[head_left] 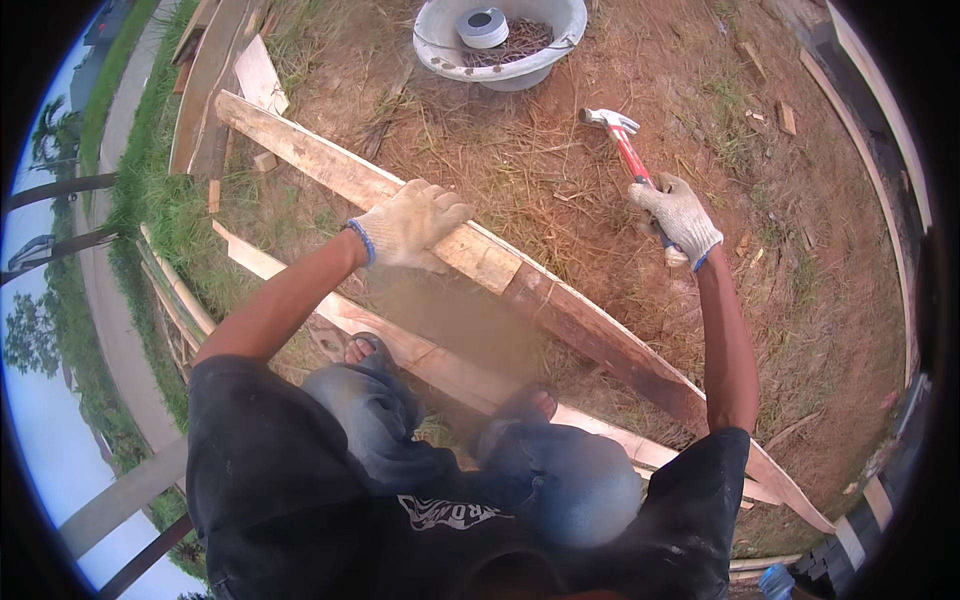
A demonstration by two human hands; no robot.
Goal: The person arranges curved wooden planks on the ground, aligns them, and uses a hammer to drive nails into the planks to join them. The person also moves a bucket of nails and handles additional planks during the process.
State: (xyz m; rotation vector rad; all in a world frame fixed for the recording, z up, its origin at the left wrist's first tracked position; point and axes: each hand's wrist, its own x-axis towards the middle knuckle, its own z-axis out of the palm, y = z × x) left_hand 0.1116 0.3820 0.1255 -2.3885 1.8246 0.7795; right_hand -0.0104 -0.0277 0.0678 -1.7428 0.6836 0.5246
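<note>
A long wooden plank [480,258] runs slantwise in front of me, from the upper left to the lower right. My left hand [412,222], in a cream knit glove, grips it left of the middle, fingers across its upper edge and thumb on the near side. To the right, my gloved right hand [680,215] is closed around the handle of a claw hammer [622,140]. The red-handled hammer points up and away, its metal head held apart from the plank. Another pale board [400,345] lies closer to me, beside my sandalled feet.
A worn grey-white basin [440,62] at the far side holds a heap of nails [520,45] and a round white container [483,30]. More planks [205,90] are stacked at the far left. Wood offcuts [786,118] lie on the dirt and grass at right. A smudge blurs the centre.
</note>
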